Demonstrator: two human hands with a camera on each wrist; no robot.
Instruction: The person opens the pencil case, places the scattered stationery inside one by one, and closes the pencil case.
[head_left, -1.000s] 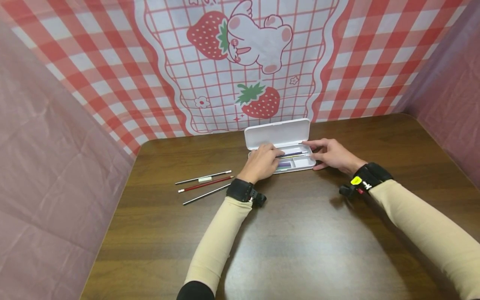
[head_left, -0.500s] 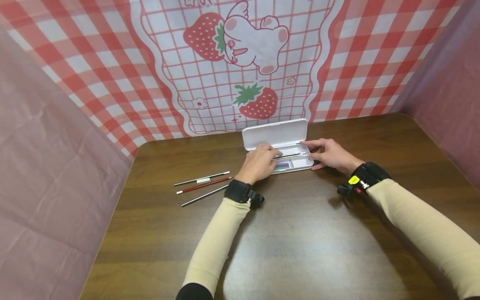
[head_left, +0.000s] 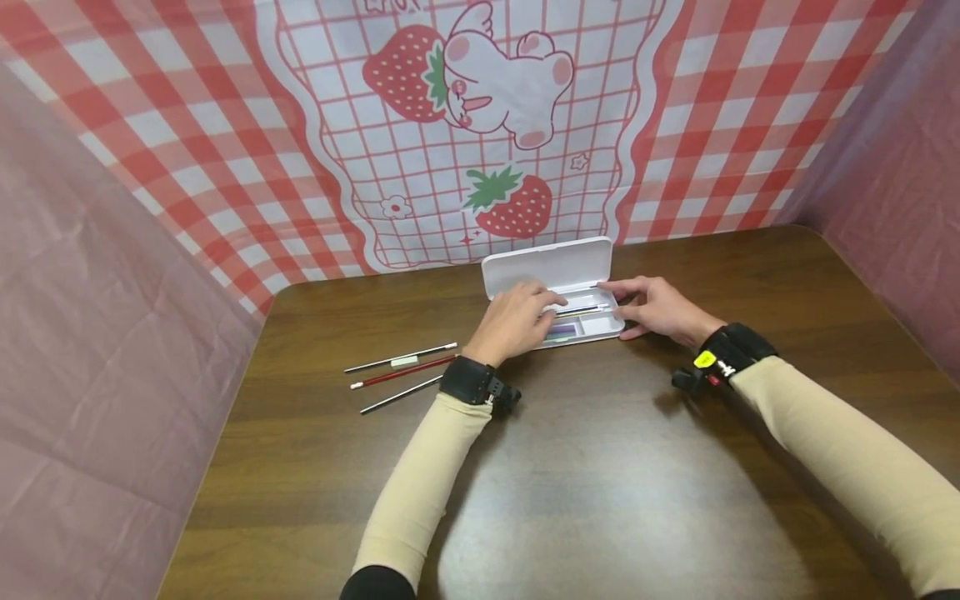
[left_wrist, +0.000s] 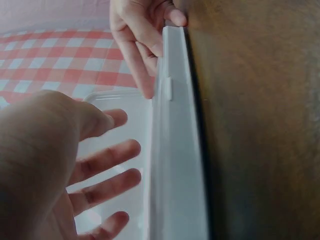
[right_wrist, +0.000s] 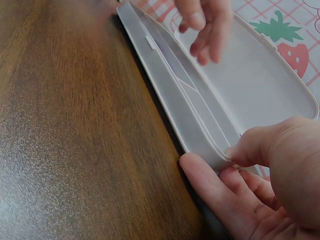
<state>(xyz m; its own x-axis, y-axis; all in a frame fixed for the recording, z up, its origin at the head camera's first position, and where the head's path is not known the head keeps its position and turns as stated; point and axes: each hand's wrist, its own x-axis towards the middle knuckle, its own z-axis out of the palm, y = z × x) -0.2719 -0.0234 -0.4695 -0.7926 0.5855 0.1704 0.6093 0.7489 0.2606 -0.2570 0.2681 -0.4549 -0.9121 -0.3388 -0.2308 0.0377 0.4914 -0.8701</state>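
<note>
A white pencil case (head_left: pixel 547 265) stands at the back of the table with its lid raised. Pencils (head_left: pixel 585 311) lie lengthwise inside it, and a purple flat piece (head_left: pixel 561 331) fills part of the front compartment. Over the left part of the case hovers my left hand (head_left: pixel 513 323), its fingers spread apart and nothing between them in the left wrist view. At the case's right end, my right hand (head_left: pixel 660 311) grips it: the thumb (right_wrist: pixel 250 146) presses on the rim and the other fingers bear on the outer wall.
Left of the case, a silver pencil (head_left: pixel 367 365), a white eraser (head_left: pixel 403 361), a red pencil (head_left: pixel 401 372) and a grey pencil (head_left: pixel 397 396) lie on the wooden table (head_left: pixel 570 467). A checked strawberry cloth (head_left: pixel 517 204) hangs right behind the case.
My left hand's fingers have loosened and lifted a little off the pencils in the case, and the hand has drawn slightly left. My right hand keeps its hold on the end.
</note>
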